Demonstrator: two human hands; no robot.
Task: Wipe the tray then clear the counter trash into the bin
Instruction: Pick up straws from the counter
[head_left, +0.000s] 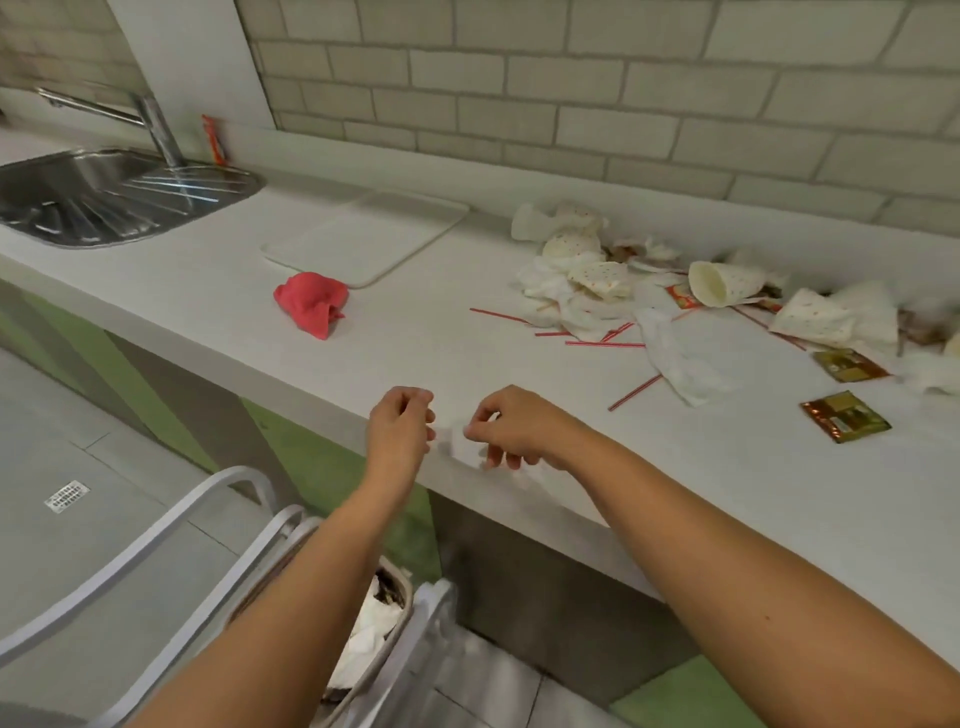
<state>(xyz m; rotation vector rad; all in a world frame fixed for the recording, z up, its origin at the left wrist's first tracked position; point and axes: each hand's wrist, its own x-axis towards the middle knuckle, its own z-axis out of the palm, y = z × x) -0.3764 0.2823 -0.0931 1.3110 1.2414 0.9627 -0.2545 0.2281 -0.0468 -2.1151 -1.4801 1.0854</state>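
Across the desk (415, 364) we see the wiped-looking tray (363, 234) near the sink; the trash pile (675, 291) looks light and crushable, best scooped in bunches; our right hand (519, 426) pinches a soft tissue scrap (462, 441) above the bin (374, 639); left hand (400, 426) loosely curled, empty.

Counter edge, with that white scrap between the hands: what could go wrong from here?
The white scrap sits at the counter lip beside the right hand; it may fall outside the bin. The left hand looks empty. Sweeping the trash pile could roll the paper cup and scatter straws.
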